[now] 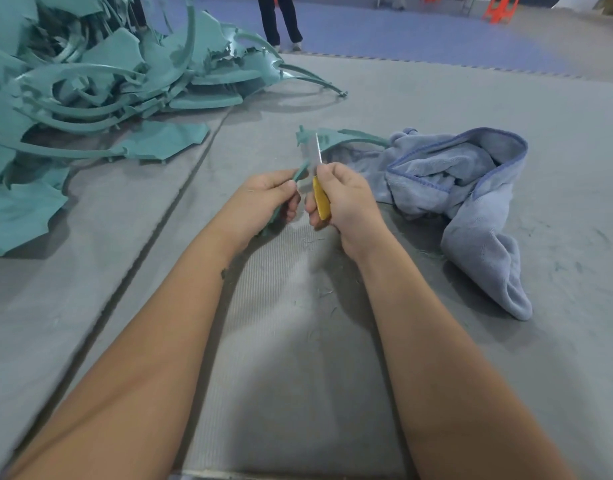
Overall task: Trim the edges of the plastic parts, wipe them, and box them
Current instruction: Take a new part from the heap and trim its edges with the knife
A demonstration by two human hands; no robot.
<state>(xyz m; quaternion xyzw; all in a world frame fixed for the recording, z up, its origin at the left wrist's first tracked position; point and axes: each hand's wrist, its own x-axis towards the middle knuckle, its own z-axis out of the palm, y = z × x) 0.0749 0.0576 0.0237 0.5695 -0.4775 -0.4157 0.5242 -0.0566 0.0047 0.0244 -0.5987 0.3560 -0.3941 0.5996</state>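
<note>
**Blade close to the holding fingers while a teal part is trimmed**

The left hand (268, 195) grips a thin teal plastic part (336, 138), fingers curled round the strip near its lower end; the part arcs away beyond both hands and its far end lies on the blue cloth (471, 188). The right hand (343, 199) is clenched round the yellow handle of a knife (319, 188), its pale blade pointing up and away from the knuckles and lying against the part's edge just beyond the left fingertips. Small teal shavings dot the grey mat (298, 323) beneath and behind the hands. Well off to the far left of the left hand sits a heap of teal plastic scraps and parts (97, 84). No box is in view.

The main risk, as I judge it, is the blade slipping: the two hands are nearly touching, so a sudden give in the flash could carry the edge into the left thumb or fingers. The strip is slender and held only near one end, so it could flex or twist under pressure and let the knife gouge the finished edge. Shavings on the mat may also cling to the cloth and get wiped back onto the part.
</note>
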